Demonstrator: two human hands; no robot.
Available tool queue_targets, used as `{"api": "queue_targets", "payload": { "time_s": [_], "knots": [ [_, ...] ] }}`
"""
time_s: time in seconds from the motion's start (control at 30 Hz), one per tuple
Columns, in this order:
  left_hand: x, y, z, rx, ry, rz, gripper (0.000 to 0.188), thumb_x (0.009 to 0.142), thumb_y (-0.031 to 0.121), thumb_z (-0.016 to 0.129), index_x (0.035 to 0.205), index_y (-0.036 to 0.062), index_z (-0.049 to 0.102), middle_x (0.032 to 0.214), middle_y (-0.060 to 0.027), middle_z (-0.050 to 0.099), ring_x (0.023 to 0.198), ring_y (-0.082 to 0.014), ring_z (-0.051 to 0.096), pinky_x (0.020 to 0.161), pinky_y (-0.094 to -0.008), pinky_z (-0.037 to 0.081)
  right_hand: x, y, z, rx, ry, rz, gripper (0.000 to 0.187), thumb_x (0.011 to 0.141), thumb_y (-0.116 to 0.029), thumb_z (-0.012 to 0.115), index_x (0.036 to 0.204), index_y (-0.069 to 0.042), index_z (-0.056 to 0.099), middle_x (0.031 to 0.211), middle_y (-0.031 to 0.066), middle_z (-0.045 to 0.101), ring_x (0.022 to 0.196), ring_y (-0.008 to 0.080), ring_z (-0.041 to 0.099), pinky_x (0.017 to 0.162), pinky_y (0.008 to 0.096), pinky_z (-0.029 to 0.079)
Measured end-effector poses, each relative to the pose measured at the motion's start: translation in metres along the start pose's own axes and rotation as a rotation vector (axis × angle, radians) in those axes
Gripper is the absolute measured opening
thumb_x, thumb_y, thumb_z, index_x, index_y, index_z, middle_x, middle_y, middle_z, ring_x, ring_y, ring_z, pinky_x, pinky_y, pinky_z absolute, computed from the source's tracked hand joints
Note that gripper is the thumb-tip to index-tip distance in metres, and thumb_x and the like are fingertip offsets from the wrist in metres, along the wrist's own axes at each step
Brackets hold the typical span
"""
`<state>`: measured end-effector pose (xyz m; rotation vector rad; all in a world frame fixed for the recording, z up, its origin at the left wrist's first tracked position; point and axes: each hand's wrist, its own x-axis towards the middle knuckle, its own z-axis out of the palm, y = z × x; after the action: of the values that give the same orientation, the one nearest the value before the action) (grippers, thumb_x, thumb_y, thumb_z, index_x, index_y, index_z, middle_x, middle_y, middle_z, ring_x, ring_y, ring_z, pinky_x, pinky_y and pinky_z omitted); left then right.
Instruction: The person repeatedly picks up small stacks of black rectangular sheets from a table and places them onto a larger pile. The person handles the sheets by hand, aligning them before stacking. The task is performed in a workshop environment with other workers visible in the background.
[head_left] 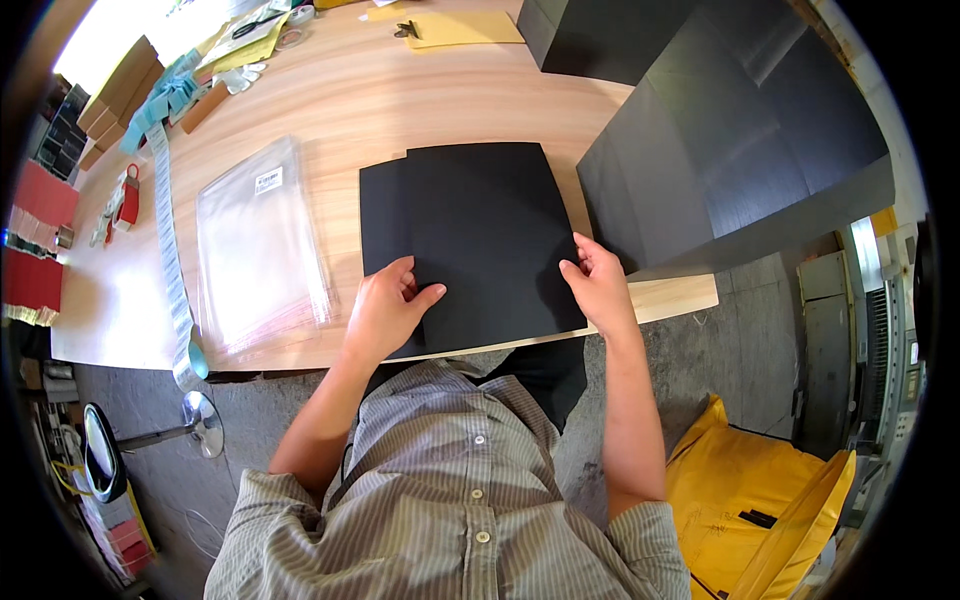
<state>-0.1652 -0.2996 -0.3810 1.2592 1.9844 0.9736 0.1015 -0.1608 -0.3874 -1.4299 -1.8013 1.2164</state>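
A black card sheet lies flat at the front edge of the wooden table. A narrower black strip shows along its left side, set slightly lower; I cannot tell if this is a second sheet or a flap. My left hand has its fingers curled and thumb stretched at the sheet's lower left edge. At the right edge, my right hand pinches the sheet between thumb and fingers. Left of it rests a pile of clear plastic bags, the top one bearing a small white label.
Tall black stacks stand close on the right. A pale blue label strip runs down the table's left side past a red-handled tool. A yellow clipboard lies at the back. Below right is a yellow bag.
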Motion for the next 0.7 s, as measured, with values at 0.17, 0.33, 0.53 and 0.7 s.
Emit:
{"api": "queue_targets", "payload": {
  "time_s": [0.17, 0.33, 0.53, 0.7],
  "knots": [
    [0.001, 0.003, 0.007, 0.060, -0.050, -0.042, 0.041, 0.084, 0.020, 0.085, 0.107, -0.0071, 0.063, 0.071, -0.0089, 0.061, 0.061, -0.0120, 0.056, 0.060, -0.0293, 0.049, -0.004, 0.007, 0.003, -0.176, 0.055, -0.066, 0.053, 0.092, -0.010, 0.068, 0.140, 0.007, 0.055, 0.130, 0.0271, 0.065, 0.116, 0.0378, 0.065, 0.102, 0.0417, 0.051],
    [0.001, 0.003, 0.014, 0.099, 0.021, 0.049, 0.052, 0.083, 0.022, 0.085, 0.119, -0.0093, 0.064, 0.070, -0.0110, 0.064, 0.063, -0.0191, 0.063, 0.062, -0.0331, 0.051, -0.009, 0.020, 0.008, -0.358, 0.132, -0.158, 0.058, 0.089, -0.012, 0.074, 0.140, 0.006, 0.055, 0.125, 0.0229, 0.066, 0.104, 0.0343, 0.066, 0.095, 0.0390, 0.052],
    [0.001, 0.004, 0.014, 0.263, 0.037, 0.135, 0.054, 0.082, 0.027, 0.084, 0.114, -0.0111, 0.065, 0.075, -0.0186, 0.067, 0.071, -0.0351, 0.067, 0.067, -0.0423, 0.054, -0.015, 0.014, 0.019, -0.488, 0.122, -0.208, 0.055, 0.094, -0.014, 0.065, 0.141, 0.010, 0.050, 0.127, 0.0333, 0.060, 0.120, 0.0477, 0.058, 0.106, 0.0493, 0.047],
    [0.005, 0.006, 0.013, 0.324, 0.016, 0.168, 0.054, 0.079, 0.028, 0.086, 0.111, -0.0112, 0.067, 0.079, -0.0202, 0.069, 0.074, -0.0374, 0.069, 0.068, -0.0440, 0.055, -0.022, 0.014, 0.023, -0.570, 0.150, -0.226, 0.053, 0.094, -0.014, 0.063, 0.139, 0.011, 0.048, 0.120, 0.0317, 0.061, 0.116, 0.0484, 0.057, 0.104, 0.0521, 0.046]
  ]
}}
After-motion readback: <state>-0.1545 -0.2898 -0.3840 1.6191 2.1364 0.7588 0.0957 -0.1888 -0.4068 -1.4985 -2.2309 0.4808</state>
